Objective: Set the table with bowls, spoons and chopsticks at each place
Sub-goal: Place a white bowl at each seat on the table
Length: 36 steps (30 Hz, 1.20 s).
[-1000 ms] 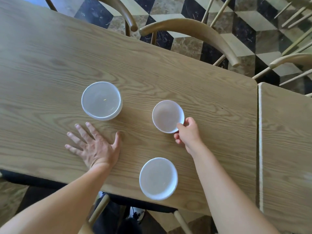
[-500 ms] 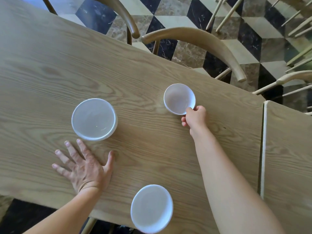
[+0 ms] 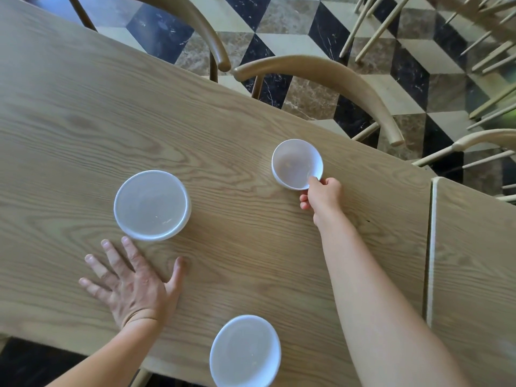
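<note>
Three white bowls are on the wooden table. My right hand pinches the near rim of the far bowl, which sits close to the table's far edge. A stack of white bowls stands left of centre. Just below that stack my left hand lies flat on the wood, fingers spread, holding nothing. A third bowl rests at the near edge. No spoons or chopsticks are in view.
Two wooden chairs stand tucked at the far side of the table. A second table butts against the right end, with a narrow gap between. More chairs stand on the patterned floor at the right.
My right hand has carried the small bowl away from me toward the far edge of the table. The left hand has stayed flat in place.
</note>
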### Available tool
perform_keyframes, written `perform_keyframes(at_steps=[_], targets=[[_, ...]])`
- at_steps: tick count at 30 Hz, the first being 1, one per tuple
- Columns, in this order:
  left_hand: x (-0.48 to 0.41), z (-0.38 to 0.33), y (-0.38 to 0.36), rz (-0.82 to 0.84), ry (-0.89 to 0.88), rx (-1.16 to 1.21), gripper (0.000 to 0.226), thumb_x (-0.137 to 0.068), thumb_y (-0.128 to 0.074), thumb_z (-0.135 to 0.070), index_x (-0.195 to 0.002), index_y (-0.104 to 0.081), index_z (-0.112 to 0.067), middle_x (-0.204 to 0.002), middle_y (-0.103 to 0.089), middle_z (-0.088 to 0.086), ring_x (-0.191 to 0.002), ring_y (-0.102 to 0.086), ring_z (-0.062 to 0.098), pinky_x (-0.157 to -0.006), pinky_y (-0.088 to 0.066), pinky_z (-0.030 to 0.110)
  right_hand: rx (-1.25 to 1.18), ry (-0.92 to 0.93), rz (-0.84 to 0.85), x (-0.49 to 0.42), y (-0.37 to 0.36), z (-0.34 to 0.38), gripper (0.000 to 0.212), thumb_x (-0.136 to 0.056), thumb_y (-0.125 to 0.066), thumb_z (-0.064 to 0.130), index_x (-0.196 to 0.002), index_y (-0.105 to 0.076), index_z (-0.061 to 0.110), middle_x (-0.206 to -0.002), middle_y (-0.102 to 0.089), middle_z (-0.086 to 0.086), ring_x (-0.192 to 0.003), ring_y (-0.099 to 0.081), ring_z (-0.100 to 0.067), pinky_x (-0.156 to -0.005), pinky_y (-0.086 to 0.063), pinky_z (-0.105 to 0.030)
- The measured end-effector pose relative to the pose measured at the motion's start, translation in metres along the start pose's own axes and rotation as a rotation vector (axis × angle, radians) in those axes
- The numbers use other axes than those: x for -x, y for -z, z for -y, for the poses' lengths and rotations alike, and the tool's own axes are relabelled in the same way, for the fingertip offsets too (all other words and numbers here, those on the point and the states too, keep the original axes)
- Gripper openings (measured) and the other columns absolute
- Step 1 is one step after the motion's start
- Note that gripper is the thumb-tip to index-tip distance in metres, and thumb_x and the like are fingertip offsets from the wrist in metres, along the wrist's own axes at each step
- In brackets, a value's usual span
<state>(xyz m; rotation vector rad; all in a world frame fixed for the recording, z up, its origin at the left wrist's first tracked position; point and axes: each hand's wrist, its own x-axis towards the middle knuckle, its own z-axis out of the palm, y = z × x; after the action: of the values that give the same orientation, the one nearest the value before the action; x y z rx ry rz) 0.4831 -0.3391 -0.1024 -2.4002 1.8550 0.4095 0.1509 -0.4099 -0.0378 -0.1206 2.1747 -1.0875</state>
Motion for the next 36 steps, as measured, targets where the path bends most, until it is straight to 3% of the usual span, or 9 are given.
perform_keyframes(at_steps=[8, 20, 27, 29, 32, 36], targets=[[0.0, 0.002, 0.001, 0.01, -0.009, -0.009, 0.112, -0.075, -0.03, -0.084, -0.159, -0.005, -0.012, -0.167, 0.003, 0.016, -0.151, 0.016, 0.038, -0.112, 0.025, 0.053, -0.019, 0.03, -0.009, 0.027, 0.018, -0.013, 0.013, -0.092, -0.054, 0.018, -0.096, -0.044, 0.01, -0.064, -0.054, -0.009, -0.032, -0.047, -0.01, -0.032, -0.034, -0.02], [0.0, 0.005, -0.002, 0.03, -0.04, 0.037, 0.113, -0.075, -0.031, -0.085, -0.158, -0.01, -0.012, -0.167, 0.001, 0.016, -0.151, 0.014, 0.04, -0.111, 0.024, 0.057, 0.14, 0.106, 0.091, 0.125, 0.06, -0.075, 0.005, -0.085, -0.051, 0.011, -0.084, -0.054, 0.008, -0.059, -0.058, -0.006, -0.034, -0.047, -0.012, -0.032, -0.033, -0.021], [0.004, 0.01, 0.015, 0.145, -0.095, 0.045, 0.11, -0.081, -0.019, -0.085, -0.158, 0.005, -0.011, -0.165, 0.015, 0.019, -0.147, 0.023, 0.046, -0.104, 0.031, 0.06, 0.312, 0.169, 0.166, 0.217, 0.062, -0.094, 0.009, -0.083, -0.051, 0.018, -0.076, -0.054, 0.013, -0.056, -0.062, -0.002, -0.036, -0.051, -0.015, -0.036, -0.037, -0.022], [0.002, 0.019, 0.02, 0.179, -0.149, 0.055, 0.106, -0.084, -0.02, -0.084, -0.158, 0.008, -0.013, -0.165, 0.017, 0.018, -0.147, 0.022, 0.046, -0.107, 0.026, 0.062, 0.359, 0.169, 0.21, 0.238, 0.05, -0.094, 0.01, -0.082, -0.05, 0.018, -0.075, -0.054, 0.014, -0.055, -0.064, -0.002, -0.037, -0.05, -0.015, -0.036, -0.037, -0.022], [-0.009, 0.052, 0.027, 0.189, -0.31, -0.008, 0.097, -0.087, -0.02, -0.079, -0.159, 0.006, -0.02, -0.166, 0.012, 0.015, -0.149, 0.013, 0.044, -0.116, 0.004, 0.063, 0.364, 0.121, 0.253, 0.264, 0.017, -0.09, 0.011, -0.084, -0.049, 0.019, -0.075, -0.053, 0.014, -0.06, -0.065, -0.003, -0.036, -0.047, -0.014, -0.034, -0.032, -0.02], [-0.046, 0.101, 0.041, 0.192, -0.566, -0.096, 0.088, -0.089, -0.025, -0.074, -0.159, 0.001, -0.027, -0.167, 0.009, 0.012, -0.151, 0.012, 0.04, -0.118, 0.002, 0.061, 0.324, 0.093, 0.286, 0.287, -0.043, -0.08, 0.015, -0.089, -0.05, 0.026, -0.079, -0.048, 0.015, -0.063, -0.064, -0.005, -0.036, -0.044, -0.015, -0.032, -0.028, -0.018]])
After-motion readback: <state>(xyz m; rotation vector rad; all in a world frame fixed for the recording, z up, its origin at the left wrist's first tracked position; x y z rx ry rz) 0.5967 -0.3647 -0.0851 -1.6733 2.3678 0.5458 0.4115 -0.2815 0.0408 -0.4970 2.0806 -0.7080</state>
